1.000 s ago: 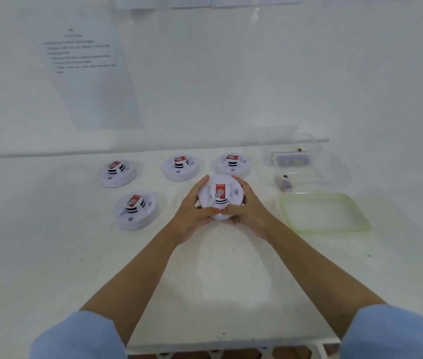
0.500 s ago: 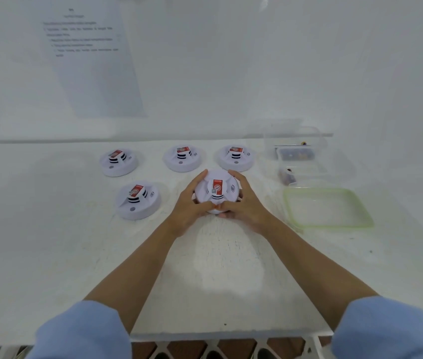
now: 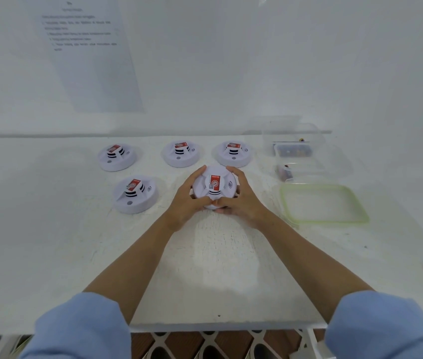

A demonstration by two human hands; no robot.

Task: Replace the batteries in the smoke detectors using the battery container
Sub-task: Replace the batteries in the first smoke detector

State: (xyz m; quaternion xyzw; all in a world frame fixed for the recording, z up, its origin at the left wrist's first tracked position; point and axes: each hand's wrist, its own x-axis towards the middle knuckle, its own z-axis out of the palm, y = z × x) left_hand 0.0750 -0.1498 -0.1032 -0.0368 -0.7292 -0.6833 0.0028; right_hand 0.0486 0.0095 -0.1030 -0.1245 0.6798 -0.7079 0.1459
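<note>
The smoke detector was at the middle of the bench, the left hand gripping its left rim, the right hand its right. Probably the opening step; next, twisting it apart, then batteries from the battery container by the bench's right edge.

left hand and right hand grip round white smoke detector with red label | four matching white detectors on white table: nearest | clear plastic battery container at right | green-rimmed clear lid beside it
</note>
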